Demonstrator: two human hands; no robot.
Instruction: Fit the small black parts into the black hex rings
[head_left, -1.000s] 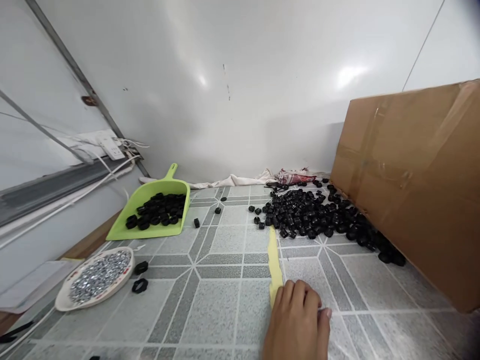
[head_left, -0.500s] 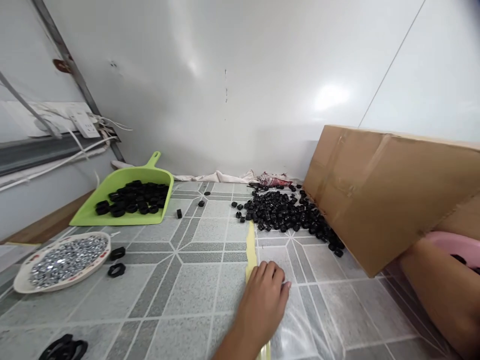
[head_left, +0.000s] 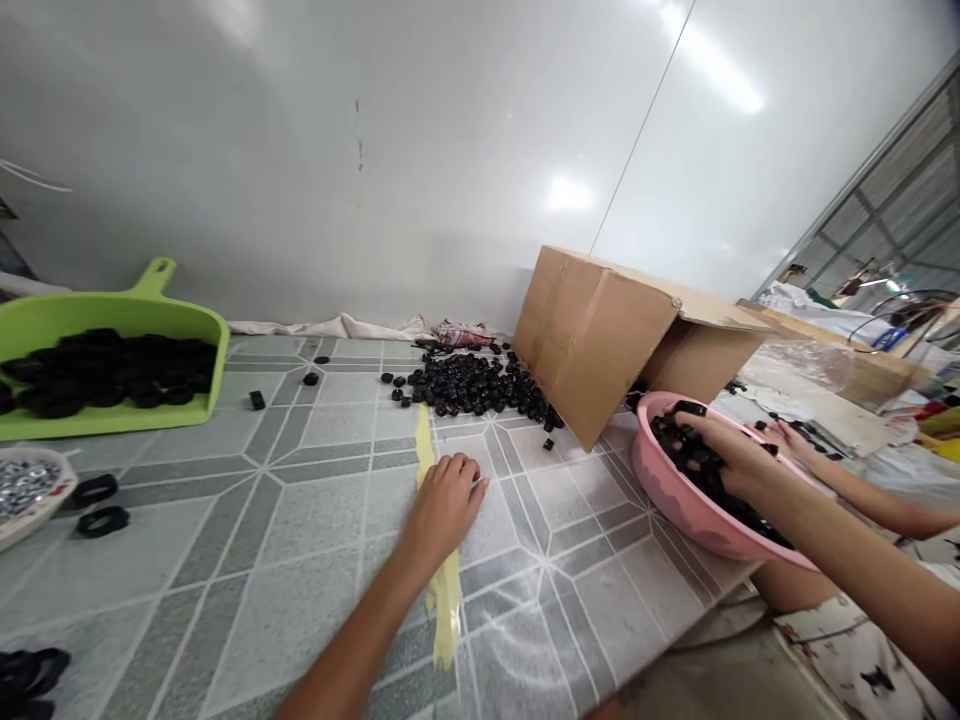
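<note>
My left hand [head_left: 444,505] rests palm down on the table over a strip of yellow tape [head_left: 424,440]. Its fingers are loosely bent, the thumb lies apart, and no object shows in it; the underside is hidden. Beyond it spreads a heap of small black plastic pieces [head_left: 469,382]. I do not see my right hand. At the right, another person's hand [head_left: 724,450] is in a pink basin [head_left: 694,515] of black pieces, with one piece at its fingertips. That person's other hand [head_left: 787,440] is behind the basin.
A tilted cardboard box [head_left: 577,340] stands beside the heap. On the left are a green dustpan [head_left: 154,285] with large black rings, a plate [head_left: 45,510] of small silvery metal parts, and loose black rings [head_left: 103,522]. The tabletop [head_left: 300,560] ends at the lower right.
The view has swung to the right, bringing the pink basin and the other person's arms into sight. My left hand stays on the tape.
</note>
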